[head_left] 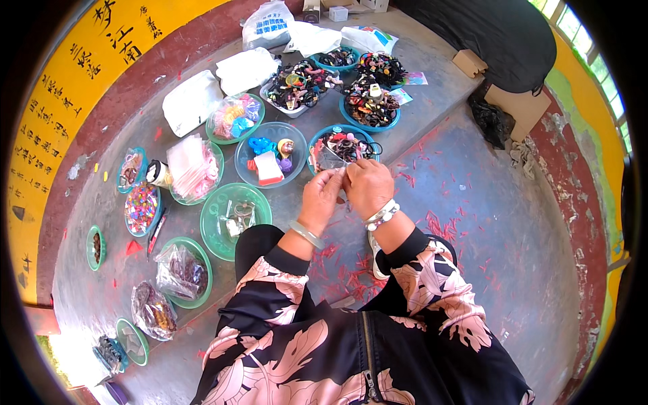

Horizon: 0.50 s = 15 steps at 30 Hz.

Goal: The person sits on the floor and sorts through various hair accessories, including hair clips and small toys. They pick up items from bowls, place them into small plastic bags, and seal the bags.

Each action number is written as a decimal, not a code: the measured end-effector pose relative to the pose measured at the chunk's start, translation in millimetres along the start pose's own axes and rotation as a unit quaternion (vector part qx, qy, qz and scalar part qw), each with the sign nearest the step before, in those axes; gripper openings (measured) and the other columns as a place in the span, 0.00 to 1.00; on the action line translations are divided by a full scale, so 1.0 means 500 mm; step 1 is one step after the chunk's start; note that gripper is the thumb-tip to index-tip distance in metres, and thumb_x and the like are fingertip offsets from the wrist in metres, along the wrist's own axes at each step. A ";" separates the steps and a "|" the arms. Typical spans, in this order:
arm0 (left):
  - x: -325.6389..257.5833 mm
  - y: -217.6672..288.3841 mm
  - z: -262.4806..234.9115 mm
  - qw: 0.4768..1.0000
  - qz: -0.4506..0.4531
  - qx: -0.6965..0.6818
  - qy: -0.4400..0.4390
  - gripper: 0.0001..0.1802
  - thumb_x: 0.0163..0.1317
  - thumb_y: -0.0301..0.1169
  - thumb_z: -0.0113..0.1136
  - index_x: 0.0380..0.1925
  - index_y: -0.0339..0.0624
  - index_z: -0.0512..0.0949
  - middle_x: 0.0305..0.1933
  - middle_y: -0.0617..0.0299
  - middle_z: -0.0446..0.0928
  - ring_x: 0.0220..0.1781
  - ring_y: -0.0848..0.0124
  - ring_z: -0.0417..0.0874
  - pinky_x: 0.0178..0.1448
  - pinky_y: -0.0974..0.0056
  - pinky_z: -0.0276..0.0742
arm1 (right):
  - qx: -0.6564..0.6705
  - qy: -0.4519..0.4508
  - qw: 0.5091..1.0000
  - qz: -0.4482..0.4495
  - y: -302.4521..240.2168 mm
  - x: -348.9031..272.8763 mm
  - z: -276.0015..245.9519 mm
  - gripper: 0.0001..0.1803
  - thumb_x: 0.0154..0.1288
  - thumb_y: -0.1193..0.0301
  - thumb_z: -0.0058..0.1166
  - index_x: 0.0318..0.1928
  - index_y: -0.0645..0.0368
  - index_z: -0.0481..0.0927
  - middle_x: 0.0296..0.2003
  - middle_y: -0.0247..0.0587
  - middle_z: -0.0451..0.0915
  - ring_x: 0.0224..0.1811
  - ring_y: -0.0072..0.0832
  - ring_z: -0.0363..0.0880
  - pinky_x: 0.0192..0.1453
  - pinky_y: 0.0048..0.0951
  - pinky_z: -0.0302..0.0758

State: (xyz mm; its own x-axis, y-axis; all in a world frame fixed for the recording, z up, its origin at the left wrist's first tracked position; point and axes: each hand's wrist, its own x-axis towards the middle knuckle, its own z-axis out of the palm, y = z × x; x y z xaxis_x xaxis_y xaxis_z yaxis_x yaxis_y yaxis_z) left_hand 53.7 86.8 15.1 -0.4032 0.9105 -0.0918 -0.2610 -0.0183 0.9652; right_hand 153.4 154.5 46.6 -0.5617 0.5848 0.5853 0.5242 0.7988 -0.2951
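My left hand [322, 198] and my right hand [369, 187] meet in front of me, their fingertips pinched together. What they grip is too small and too covered by the fingers to name. A clear, filmy patch like thin plastic [329, 160] shows just beyond the left fingertips; whether it is held, I cannot tell. Right behind the hands sits a blue bowl [312, 150] of dark hair ties and small coloured pieces. To its left stands a clear bowl [244, 172] with blue, yellow and purple trinkets and a white and red packet.
More bowls of hair ties [370, 108] stand at the back. On the left are a green bowl [210, 233] with clear packets, pink plastic bags [192, 165], a bowl of colourful bits [142, 208] and bagged brown goods [182, 272]. Red scraps [442, 226] litter the floor on the right.
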 end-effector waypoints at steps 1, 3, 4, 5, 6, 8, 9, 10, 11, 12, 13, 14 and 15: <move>0.002 -0.008 -0.002 1.000 -0.001 -0.016 0.005 0.14 0.63 0.39 0.50 0.36 0.38 0.75 0.32 0.66 0.75 0.31 0.80 0.74 0.30 0.74 0.70 | -0.008 0.004 1.000 -0.022 -0.002 -0.001 0.001 0.06 0.43 0.72 0.54 0.17 0.57 0.72 0.21 0.38 0.73 0.30 0.38 0.74 0.34 0.37 0.69; 0.008 -0.023 -0.011 1.000 -0.007 -0.030 0.008 0.14 0.64 0.38 0.48 0.36 0.38 0.74 0.32 0.65 0.76 0.31 0.79 0.74 0.29 0.74 0.69 | -0.011 -0.024 0.999 -0.038 -0.009 -0.004 -0.001 0.04 0.43 0.71 0.55 0.20 0.56 0.74 0.22 0.37 0.73 0.31 0.36 0.74 0.35 0.37 0.69; 0.013 -0.028 -0.021 1.000 -0.011 -0.029 0.006 0.14 0.64 0.38 0.47 0.36 0.39 0.74 0.33 0.65 0.76 0.31 0.79 0.74 0.29 0.74 0.69 | 0.007 -0.033 0.998 -0.045 -0.009 -0.005 -0.001 0.04 0.43 0.71 0.55 0.21 0.57 0.75 0.22 0.38 0.73 0.31 0.37 0.74 0.35 0.37 0.69; 0.017 -0.033 -0.027 1.000 -0.015 -0.027 0.004 0.13 0.65 0.37 0.46 0.36 0.39 0.74 0.33 0.65 0.76 0.31 0.79 0.74 0.29 0.74 0.68 | 0.024 -0.042 0.997 -0.053 -0.009 -0.006 -0.002 0.04 0.43 0.71 0.56 0.22 0.57 0.76 0.22 0.38 0.73 0.30 0.37 0.74 0.34 0.37 0.69; 0.015 -0.022 -0.028 0.999 -0.017 -0.036 0.015 0.13 0.65 0.37 0.45 0.36 0.39 0.74 0.33 0.64 0.76 0.32 0.79 0.74 0.29 0.74 0.68 | 0.080 -0.078 0.993 -0.031 -0.006 -0.001 -0.009 0.08 0.45 0.68 0.58 0.26 0.58 0.78 0.24 0.38 0.74 0.29 0.38 0.74 0.33 0.36 0.70; 0.008 0.002 -0.028 0.998 -0.022 -0.055 0.037 0.12 0.65 0.35 0.44 0.37 0.39 0.74 0.34 0.63 0.77 0.33 0.79 0.74 0.29 0.75 0.66 | 0.171 -0.121 0.973 0.094 0.003 0.017 -0.029 0.11 0.45 0.66 0.59 0.28 0.59 0.78 0.26 0.40 0.76 0.29 0.37 0.75 0.34 0.33 0.72; 0.004 0.014 -0.026 0.998 -0.024 -0.059 0.024 0.13 0.65 0.35 0.44 0.37 0.39 0.75 0.34 0.63 0.77 0.32 0.79 0.75 0.29 0.75 0.67 | 0.212 -0.142 0.954 0.155 0.015 0.024 -0.039 0.12 0.46 0.64 0.60 0.29 0.59 0.79 0.27 0.40 0.76 0.29 0.37 0.75 0.34 0.32 0.72; 0.003 0.026 -0.024 0.998 -0.027 -0.062 0.009 0.13 0.65 0.34 0.43 0.37 0.39 0.75 0.34 0.63 0.78 0.32 0.79 0.75 0.29 0.74 0.68 | 0.260 -0.135 0.936 0.194 0.043 0.026 -0.038 0.14 0.48 0.63 0.62 0.30 0.62 0.79 0.29 0.40 0.78 0.31 0.31 0.77 0.37 0.26 0.73; 0.002 0.033 -0.022 0.997 -0.029 -0.066 -0.006 0.13 0.66 0.33 0.42 0.37 0.39 0.76 0.34 0.63 0.78 0.32 0.79 0.76 0.29 0.74 0.69 | 0.321 -0.150 0.907 0.227 0.061 0.026 -0.038 0.13 0.49 0.65 0.61 0.30 0.63 0.79 0.30 0.39 0.79 0.32 0.29 0.77 0.37 0.25 0.73; 0.000 0.035 -0.023 0.996 -0.032 -0.082 -0.031 0.13 0.65 0.33 0.42 0.37 0.38 0.75 0.34 0.62 0.78 0.32 0.79 0.76 0.28 0.74 0.68 | 0.382 -0.165 0.872 0.260 0.069 0.029 -0.039 0.13 0.50 0.66 0.61 0.30 0.64 0.79 0.31 0.39 0.79 0.33 0.27 0.77 0.38 0.24 0.73; -0.002 0.036 -0.025 0.993 -0.035 -0.098 -0.057 0.13 0.65 0.33 0.42 0.37 0.38 0.75 0.35 0.62 0.78 0.33 0.79 0.76 0.28 0.75 0.68 | 0.440 -0.179 0.830 0.291 0.071 0.030 -0.040 0.12 0.51 0.67 0.61 0.30 0.65 0.79 0.31 0.38 0.79 0.34 0.25 0.77 0.38 0.23 0.73; -0.004 0.035 -0.025 0.989 -0.037 -0.115 -0.082 0.13 0.65 0.33 0.42 0.38 0.38 0.75 0.35 0.62 0.78 0.33 0.79 0.76 0.28 0.75 0.67 | 0.508 -0.201 0.779 0.309 0.070 0.027 -0.045 0.11 0.53 0.70 0.60 0.32 0.67 0.80 0.30 0.37 0.79 0.34 0.21 0.76 0.39 0.21 0.72; -0.004 0.035 -0.023 0.989 -0.043 -0.109 -0.086 0.13 0.65 0.33 0.42 0.38 0.37 0.75 0.34 0.62 0.78 0.32 0.79 0.76 0.28 0.75 0.67 | 0.521 -0.220 0.764 0.310 0.073 0.025 -0.044 0.11 0.53 0.70 0.59 0.32 0.67 0.80 0.29 0.36 0.79 0.33 0.21 0.76 0.37 0.21 0.72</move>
State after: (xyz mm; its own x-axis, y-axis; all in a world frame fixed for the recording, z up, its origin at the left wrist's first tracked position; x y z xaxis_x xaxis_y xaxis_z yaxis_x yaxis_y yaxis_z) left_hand 39.7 79.9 29.5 -0.2205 0.9692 -0.1100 -0.4790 -0.0093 0.8777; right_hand 179.7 188.0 59.6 -0.6935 0.7037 -0.1543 0.1112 -0.1070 -0.9880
